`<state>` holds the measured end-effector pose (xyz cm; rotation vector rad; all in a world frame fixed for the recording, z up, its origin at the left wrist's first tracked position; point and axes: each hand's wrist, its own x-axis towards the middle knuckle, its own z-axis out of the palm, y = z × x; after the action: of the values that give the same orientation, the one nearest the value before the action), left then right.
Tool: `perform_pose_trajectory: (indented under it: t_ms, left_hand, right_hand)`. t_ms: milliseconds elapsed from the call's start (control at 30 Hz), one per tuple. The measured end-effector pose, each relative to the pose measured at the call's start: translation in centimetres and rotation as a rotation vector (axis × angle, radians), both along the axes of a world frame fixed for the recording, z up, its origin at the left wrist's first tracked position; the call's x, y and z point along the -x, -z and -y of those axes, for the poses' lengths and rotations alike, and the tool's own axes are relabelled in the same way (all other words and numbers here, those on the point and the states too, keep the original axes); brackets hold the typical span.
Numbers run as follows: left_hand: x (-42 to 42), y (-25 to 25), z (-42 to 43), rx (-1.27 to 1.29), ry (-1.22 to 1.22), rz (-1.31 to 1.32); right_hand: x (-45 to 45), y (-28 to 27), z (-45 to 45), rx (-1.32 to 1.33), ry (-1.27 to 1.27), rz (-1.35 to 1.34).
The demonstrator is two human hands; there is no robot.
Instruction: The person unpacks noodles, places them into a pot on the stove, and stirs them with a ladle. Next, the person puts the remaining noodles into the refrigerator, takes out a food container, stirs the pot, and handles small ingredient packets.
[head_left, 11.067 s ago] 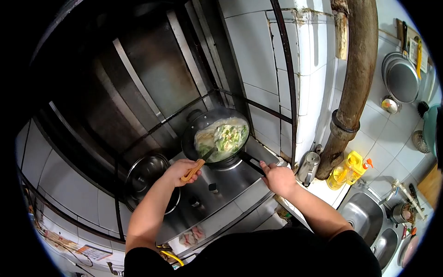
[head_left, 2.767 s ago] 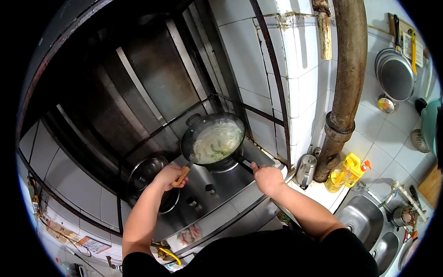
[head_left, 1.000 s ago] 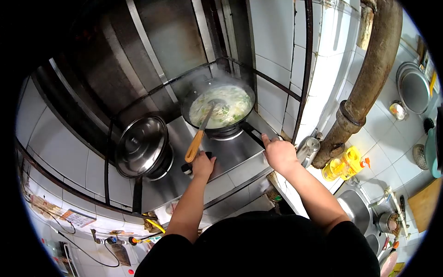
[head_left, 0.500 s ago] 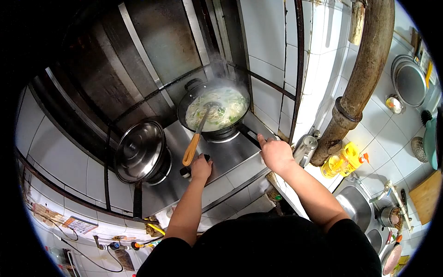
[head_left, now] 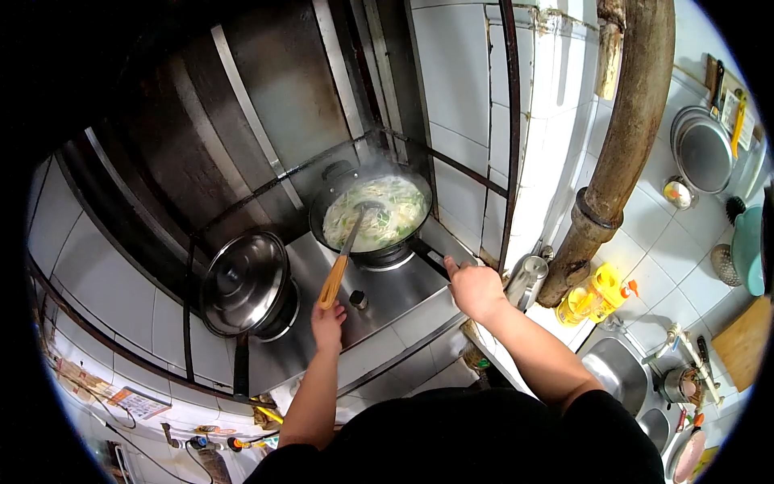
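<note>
A black wok (head_left: 318,222) stands on the right burner, with steaming pale broth, noodles and green pieces (head_left: 387,206) inside. A ladle (head_left: 334,278) with a wooden handle leans in it, its head in the broth and its handle over the near rim. My left hand (head_left: 328,329) is at the lower end of that handle, fingers apart; whether they touch the wood I cannot tell. Close by on the steel stove top (head_left: 395,294) is a dark knob (head_left: 358,300). My right hand (head_left: 478,290) is closed around the wok's black handle (head_left: 429,256).
On the left burner sits a second pan with a shiny metal lid (head_left: 244,278), its handle pointing toward me. A dark metal rail (head_left: 463,171) runs around the stove. At right are a thick pipe (head_left: 617,169), yellow bottles (head_left: 595,294) and a sink (head_left: 617,363).
My left hand has left the stove knob and moved left to the end of the ladle handle. My right hand stays on the wok handle. The view has shifted slightly.
</note>
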<state>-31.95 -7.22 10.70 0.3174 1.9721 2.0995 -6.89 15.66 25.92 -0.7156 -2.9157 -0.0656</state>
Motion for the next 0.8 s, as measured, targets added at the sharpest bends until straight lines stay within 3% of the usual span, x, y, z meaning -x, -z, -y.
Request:
perform_pose_trajectory:
  t_ms: [33,133,167,267,300,400,600,800]
  left_hand:
    - [-1.0,-2.1,0.8,-0.224,-0.022,0.171]
    - [-2.8,-8.2,2.0,-0.452,0.03,0.327]
    - [-2.9,-9.8,2.1,-0.399,0.058,0.337]
    - [-2.8,-12.9,0.7,0.251,0.213,-0.132]
    - [-1.7,-13.1,0.4,0.663,0.256,-0.521]
    - [-5.7,-18.9,-1.7,1.146,0.278,-0.801]
    - [-5.1,-16.3,-2.7,1.241,0.203,-0.89]
    - [-7.4,-19.4,0.1,1.215,0.185,-0.954]
  right_hand:
    - [0.0,-0.1,0.0,0.001,-0.001,-0.002]
    - [0.0,0.0,0.1,0.012,-0.007,-0.01]
    - [-0.1,-0.1,0.1,0.009,-0.008,-0.003]
    - [0.1,-0.1,0.2,0.017,-0.01,0.0]
    - [0.1,-0.1,0.4,0.022,-0.013,-0.006]
    - [0.1,0.1,0.4,0.029,-0.021,-0.014]
    - [0.0,0.5,0.3,0.021,-0.039,-0.032]
    - [-0.1,0.4,0.0,0.025,-0.051,-0.03]
